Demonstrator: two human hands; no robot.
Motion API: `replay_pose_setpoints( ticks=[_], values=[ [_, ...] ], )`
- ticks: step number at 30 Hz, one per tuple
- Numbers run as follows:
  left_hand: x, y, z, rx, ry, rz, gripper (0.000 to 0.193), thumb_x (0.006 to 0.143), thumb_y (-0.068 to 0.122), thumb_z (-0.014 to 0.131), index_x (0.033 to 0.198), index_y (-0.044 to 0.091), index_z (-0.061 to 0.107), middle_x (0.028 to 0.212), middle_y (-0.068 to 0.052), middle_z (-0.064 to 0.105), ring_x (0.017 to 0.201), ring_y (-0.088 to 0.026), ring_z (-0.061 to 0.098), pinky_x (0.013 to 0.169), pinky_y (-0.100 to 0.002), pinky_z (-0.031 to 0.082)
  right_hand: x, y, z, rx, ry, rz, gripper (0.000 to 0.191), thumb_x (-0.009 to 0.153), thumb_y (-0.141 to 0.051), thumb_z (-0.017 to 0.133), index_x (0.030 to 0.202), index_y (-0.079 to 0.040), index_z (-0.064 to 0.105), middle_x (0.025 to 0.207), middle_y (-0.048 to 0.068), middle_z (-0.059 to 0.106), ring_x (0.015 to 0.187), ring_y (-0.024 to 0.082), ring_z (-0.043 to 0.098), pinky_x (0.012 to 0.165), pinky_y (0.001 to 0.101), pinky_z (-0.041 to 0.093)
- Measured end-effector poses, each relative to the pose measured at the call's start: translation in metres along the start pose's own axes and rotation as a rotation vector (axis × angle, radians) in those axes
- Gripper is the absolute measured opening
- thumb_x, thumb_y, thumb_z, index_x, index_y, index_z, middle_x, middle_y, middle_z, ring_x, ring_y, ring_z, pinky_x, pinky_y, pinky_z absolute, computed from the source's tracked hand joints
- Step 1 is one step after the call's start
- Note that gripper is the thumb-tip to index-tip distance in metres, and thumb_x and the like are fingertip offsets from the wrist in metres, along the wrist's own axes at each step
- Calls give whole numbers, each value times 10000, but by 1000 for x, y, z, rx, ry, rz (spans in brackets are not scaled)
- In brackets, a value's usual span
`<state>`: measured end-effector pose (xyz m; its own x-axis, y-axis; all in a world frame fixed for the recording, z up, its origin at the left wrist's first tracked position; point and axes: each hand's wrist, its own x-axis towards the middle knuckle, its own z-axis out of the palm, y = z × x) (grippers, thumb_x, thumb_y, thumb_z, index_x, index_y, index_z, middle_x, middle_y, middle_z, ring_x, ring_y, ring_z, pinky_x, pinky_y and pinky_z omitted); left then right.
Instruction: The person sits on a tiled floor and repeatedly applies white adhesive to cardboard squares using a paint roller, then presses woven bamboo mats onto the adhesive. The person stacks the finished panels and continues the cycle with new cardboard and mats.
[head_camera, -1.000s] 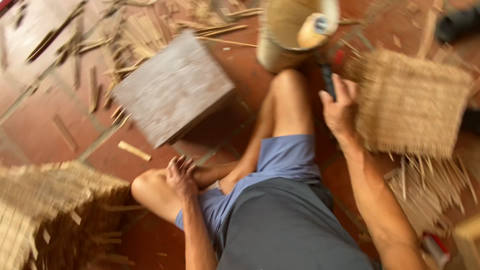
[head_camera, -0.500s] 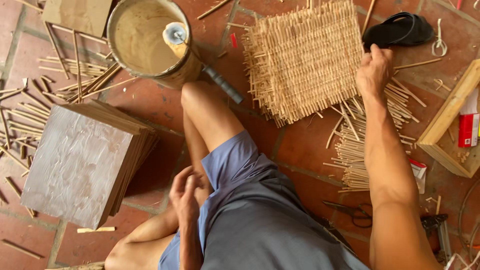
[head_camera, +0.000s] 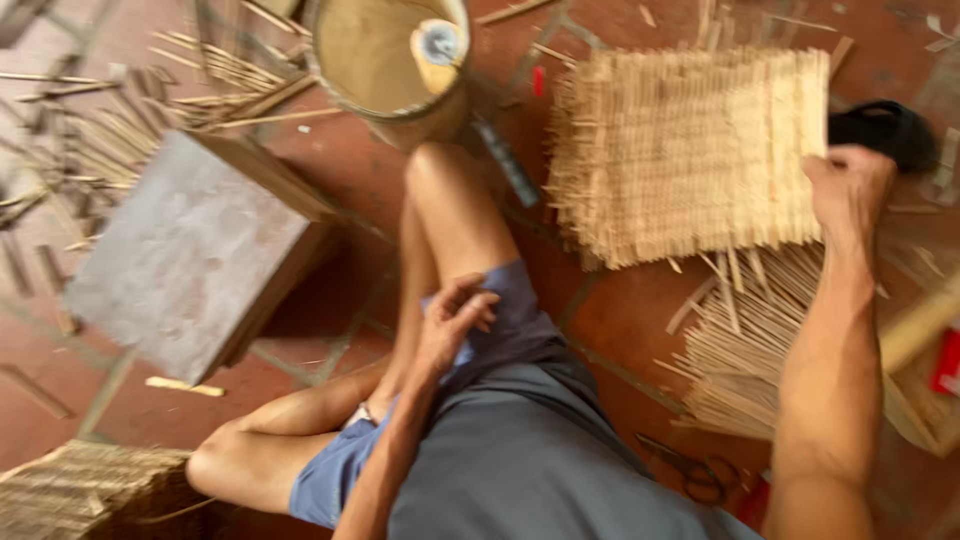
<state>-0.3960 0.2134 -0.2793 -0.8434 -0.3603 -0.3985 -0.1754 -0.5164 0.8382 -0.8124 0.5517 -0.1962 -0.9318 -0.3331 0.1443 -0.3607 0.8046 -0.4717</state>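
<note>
The right hand (head_camera: 848, 190) grips a woven stick mat (head_camera: 685, 150); the left hand (head_camera: 452, 322) rests on the thigh (head_camera: 455, 215).

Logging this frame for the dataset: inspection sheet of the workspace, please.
Surface: red tiled floor, person seated on it.
Job's things: woven cane panel lying flat; right hand on its right edge.
Clutter: loose cane sticks below the panel; grey block; round tub; scissors; woven piece at lower left; dark object beyond the right hand.
Grippers: left hand rests on the thigh, fingers loosely curled, empty; right hand's grip blurred.
Cables: nothing seen.
Surroundings: wooden frame at right edge.
</note>
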Motion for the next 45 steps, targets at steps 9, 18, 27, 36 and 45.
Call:
replay_pose_setpoints(
  ticks=[9, 18, 27, 36, 45],
  values=[
    [3, 7, 5, -201, 8, -10, 438, 990, 149, 645, 1366, -61, 564, 1074, -158, 718, 837, -180, 682, 702, -298, 572, 27, -2, -89, 685, -334, 122, 245, 986, 68, 682, 1222, 134, 663, 1072, 195, 709, 926, 242, 686, 833, 342, 558],
    [12, 93, 6, -216, -189, 188, 796, 897, 175, 735, 1571, 62, 328, 1515, -64, 484, 1378, -205, 484, 1129, -389, 429, 12, -227, 16, 828, -445, 28, 262, 958, 63, 690, 1215, 107, 671, 998, 124, 684, 832, 174, 639, 734, 288, 519],
    [-104, 117, -136, -641, 525, 443, 276, 1082, 248, 545, 1180, 8, 638, 993, -3, 693, 868, -89, 625, 781, -266, 539, -51, -418, 65, 953, -724, -80, 281, 929, 57, 699, 1209, 81, 679, 923, 54, 660, 738, 105, 593, 636, 235, 480],
    [-171, 154, -283, -389, 990, 484, 353, 1003, 71, 633, 1338, -38, 613, 1090, -56, 722, 922, -103, 674, 812, -242, 568, -110, -588, 266, 920, -873, -331, 243, 897, -27, 746, 1122, 35, 677, 912, 63, 734, 762, 98, 674, 677, 237, 571],
    [-138, 177, -319, -263, 1006, 393, 424, 985, 29, 665, 1393, -67, 604, 1140, -85, 738, 877, -88, 682, 726, -223, 550, -100, -600, 314, 566, -625, -479, 303, 878, -193, 780, 1143, -47, 757, 931, 123, 746, 775, 225, 714, 708, 373, 553]
  ],
)
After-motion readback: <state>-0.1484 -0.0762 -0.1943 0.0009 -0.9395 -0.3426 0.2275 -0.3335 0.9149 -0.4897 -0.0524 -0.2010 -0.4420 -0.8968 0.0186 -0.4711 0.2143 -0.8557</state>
